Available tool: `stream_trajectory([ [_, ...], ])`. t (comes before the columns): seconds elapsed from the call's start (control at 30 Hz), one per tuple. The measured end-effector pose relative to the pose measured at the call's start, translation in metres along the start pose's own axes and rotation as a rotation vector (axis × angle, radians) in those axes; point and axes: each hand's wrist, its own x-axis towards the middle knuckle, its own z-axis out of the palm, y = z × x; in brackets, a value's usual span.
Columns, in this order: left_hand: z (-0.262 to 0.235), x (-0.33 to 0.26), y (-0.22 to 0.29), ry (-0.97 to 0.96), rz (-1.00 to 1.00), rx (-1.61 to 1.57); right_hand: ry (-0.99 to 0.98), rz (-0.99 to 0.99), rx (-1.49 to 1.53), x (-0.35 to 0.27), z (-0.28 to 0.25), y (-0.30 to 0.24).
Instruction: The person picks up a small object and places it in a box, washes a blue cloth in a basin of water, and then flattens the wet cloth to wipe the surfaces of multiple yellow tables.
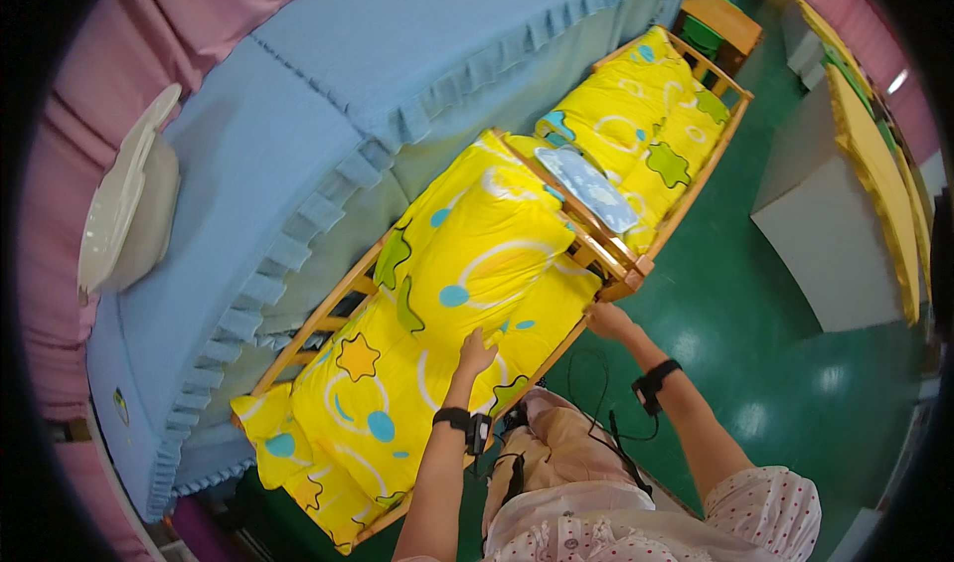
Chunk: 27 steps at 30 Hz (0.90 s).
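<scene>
A small wooden bed [327, 316] in front of me carries a yellow quilt [368, 423] printed with blue dots, stars and white rings. A matching yellow pillow or folded quilt [484, 259] lies bunched toward its far end. My left hand [479, 349] rests on the yellow bedding below that bundle, fingers apart. At the bed's right edge, near the end-board corner, my right hand [608, 321] has its fingers curled in against the bedding and rail. What its fingertips hold is hidden. Black straps with small devices sit on both wrists.
A second wooden bed [737, 115] with yellow bedding adjoins the far end, a pale blue pillow [588, 186] on it. Blue-covered beds with ruffles [248, 155] run along the left, holding a white basin-like object [134, 204]. Yellow-topped white cabinets [825, 204] stand right on green floor.
</scene>
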Motion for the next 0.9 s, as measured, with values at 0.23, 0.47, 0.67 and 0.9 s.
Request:
stream_trajectory([
  [0.23, 0.059, -0.06, 0.037, -0.07, 0.084, -0.126, -0.079, 0.459, 0.139, -0.153, 0.091, 0.141],
  [0.47, 0.091, -0.045, 0.125, -0.601, 0.317, 0.375, 0.258, 0.29, 0.366, -0.211, 0.1, 0.194],
  [0.67, 0.161, -0.012, 0.25, -0.335, 0.485, 0.217, 0.366, 0.48, 0.5, -0.262, 0.078, 0.267],
  [0.9, 0.271, 0.024, 0.347, -0.456, 0.513, 0.114, 0.529, 0.543, 0.727, -0.323, -0.012, 0.383],
])
